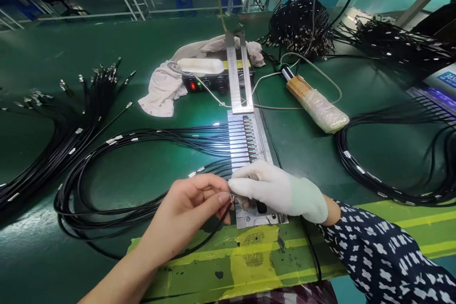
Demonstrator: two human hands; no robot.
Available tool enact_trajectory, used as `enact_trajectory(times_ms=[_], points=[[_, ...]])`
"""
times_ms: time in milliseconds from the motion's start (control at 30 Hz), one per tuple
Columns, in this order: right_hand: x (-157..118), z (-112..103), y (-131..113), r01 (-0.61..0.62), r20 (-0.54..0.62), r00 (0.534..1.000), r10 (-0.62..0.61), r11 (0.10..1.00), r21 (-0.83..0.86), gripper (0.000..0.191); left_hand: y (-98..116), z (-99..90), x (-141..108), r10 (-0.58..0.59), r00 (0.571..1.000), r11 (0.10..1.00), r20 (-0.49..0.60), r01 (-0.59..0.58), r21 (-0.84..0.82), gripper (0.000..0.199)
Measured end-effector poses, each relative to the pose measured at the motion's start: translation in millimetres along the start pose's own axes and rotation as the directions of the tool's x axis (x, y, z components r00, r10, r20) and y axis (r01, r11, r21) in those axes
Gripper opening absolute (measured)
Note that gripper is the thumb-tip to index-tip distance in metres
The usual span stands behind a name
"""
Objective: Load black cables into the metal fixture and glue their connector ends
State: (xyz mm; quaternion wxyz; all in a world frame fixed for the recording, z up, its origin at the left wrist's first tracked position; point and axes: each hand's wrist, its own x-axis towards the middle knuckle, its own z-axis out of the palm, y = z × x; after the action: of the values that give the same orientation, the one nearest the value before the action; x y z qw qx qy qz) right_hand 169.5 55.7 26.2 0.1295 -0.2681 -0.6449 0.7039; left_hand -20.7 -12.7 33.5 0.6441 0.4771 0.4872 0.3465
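Observation:
My bare left hand (199,202) pinches a black cable (220,222) close to its small metal end. Meeting it at that end is my right hand (267,187), in a white glove, with thumb and forefinger closed around the tip; the fingers hide most of it. Both hands are over the near end of a metal fixture (235,126). Several black cables (199,135) lie side by side in its slots, their stripped, coloured wire ends (251,140) pointing right. A slotted metal frame (234,71) stands at the fixture's far end.
Behind the fixture sit a black control box (210,84) with lit indicators and a white cloth (160,90). A wrapped handheld tool (317,102) lies to the right. Cable bundles lie left (74,123), back right (299,23) and right (359,166). Yellow tape (249,256) covers the near edge.

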Motion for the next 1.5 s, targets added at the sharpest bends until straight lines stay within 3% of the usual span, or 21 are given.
enact_trajectory(times_ms=[100, 233, 333, 433, 567, 733, 1000, 1167, 1267, 1500], points=[[1, -1, 1, -0.046, 0.01, 0.999, 0.046, 0.999, 0.026, 0.036, -3, 3.3, -3, 0.224, 0.973, 0.937, -0.048, -0.201, 0.285, 0.01], [1, 2, 1, -0.08, -0.007, 0.997, 0.08, 0.994, 0.074, 0.037, -13, 5.7, -7, 0.53, 0.847, 0.651, 0.041, -0.437, 0.621, 0.016], [-1, 6, 1, -0.043, -0.033, 0.998, 0.047, 0.992, 0.119, 0.037, -18, 6.0, -8, 0.61, 0.785, 0.52, 0.111, -0.502, 0.691, 0.025], [-4, 9, 3, -0.007, -0.063, 0.998, 0.017, 0.989, 0.15, 0.038, -20, 6.9, -8, 0.625, 0.77, 0.483, 0.124, -0.507, 0.714, 0.029], [-6, 11, 8, 0.01, -0.098, 0.995, 0.0, 0.994, 0.104, 0.039, -19, 9.4, -7, 0.608, 0.788, 0.556, 0.095, -0.509, 0.657, 0.027], [-5, 11, 13, 0.161, -0.115, 0.98, -0.16, 0.987, 0.004, 0.039, -22, 12.3, -8, 0.515, 0.857, 0.735, -0.025, -0.427, 0.526, 0.018], [-5, 10, 15, 0.203, -0.13, 0.964, -0.23, 0.959, -0.196, 0.038, -19, 17.8, -4, 0.184, 0.966, 0.976, -0.18, -0.157, 0.153, 0.011], [-3, 5, 13, 0.174, -0.065, 0.981, -0.183, 0.976, -0.128, 0.042, -20, 10.8, 1, -0.011, 0.996, 0.999, -0.084, 0.007, -0.047, 0.021], [-3, 1, 14, 0.206, -0.013, 0.978, -0.207, 0.975, -0.081, 0.044, -19, 6.1, 1, -0.029, 0.999, 0.991, -0.024, 0.026, -0.133, 0.021], [-3, -3, 16, 0.299, 0.019, 0.954, -0.3, 0.942, -0.155, 0.038, -8, 6.5, 2, -0.095, 0.993, 0.959, 0.076, 0.112, -0.262, 0.022]])
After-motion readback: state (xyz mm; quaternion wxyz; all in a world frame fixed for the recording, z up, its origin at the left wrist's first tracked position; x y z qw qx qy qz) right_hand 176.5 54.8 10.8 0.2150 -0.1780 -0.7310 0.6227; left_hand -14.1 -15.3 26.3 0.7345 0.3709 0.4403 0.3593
